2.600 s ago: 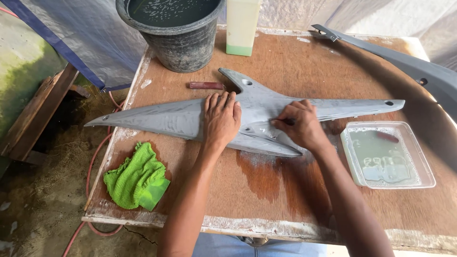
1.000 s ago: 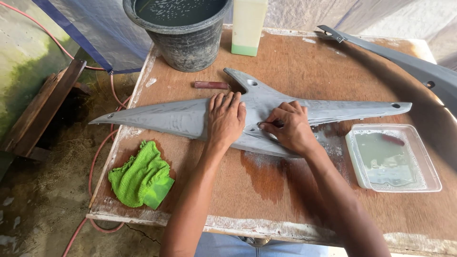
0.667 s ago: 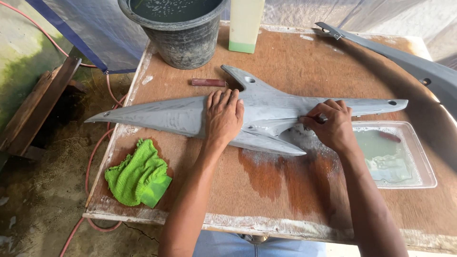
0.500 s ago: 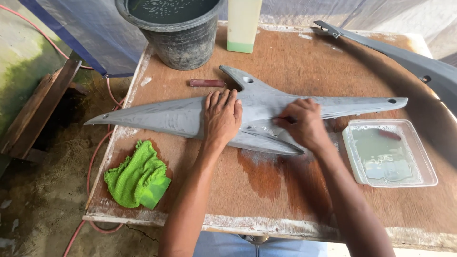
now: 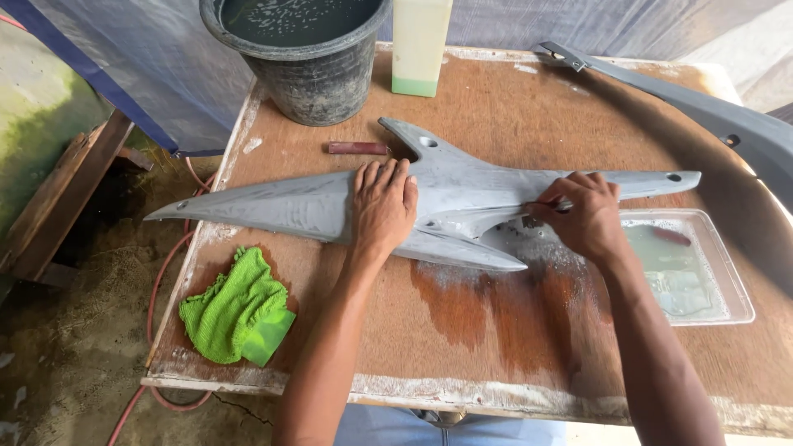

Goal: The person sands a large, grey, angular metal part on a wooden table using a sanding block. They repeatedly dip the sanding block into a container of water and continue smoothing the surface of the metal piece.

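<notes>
Since half a second ago the right hand point(image 5: 585, 216) has slid outward along the grey panel point(image 5: 462, 194), from near its middle toward the right arm of the piece; the left hand point(image 5: 383, 206) has not shifted. One long, pointed grey panel lies flat across the middle of the wooden table point(image 5: 512, 330), its left tip past the table's edge. Left hand lies open, palm down, fingers spread on the panel, gripping nothing. Right hand is curled, fingertips pinched on something small pressed to the panel's surface; what it is cannot be told.

Tabletop is brown board, wet and darkened in front of the panel, with pale residue along the near edge. On it: one clear shallow tray point(image 5: 702, 272) of cloudy water just right of the right hand, one green cloth point(image 5: 238, 310) at front left, one small reddish stick point(image 5: 357, 148) behind the panel, one black bucket point(image 5: 297, 58) of water, one pale bottle point(image 5: 420, 45). A second grey part point(image 5: 702, 107) curves along the far right. Dirt ground, a red hose point(image 5: 161, 281) and wooden planks point(image 5: 66, 194) lie to the left; tarp point(image 5: 149, 74) hangs behind.
</notes>
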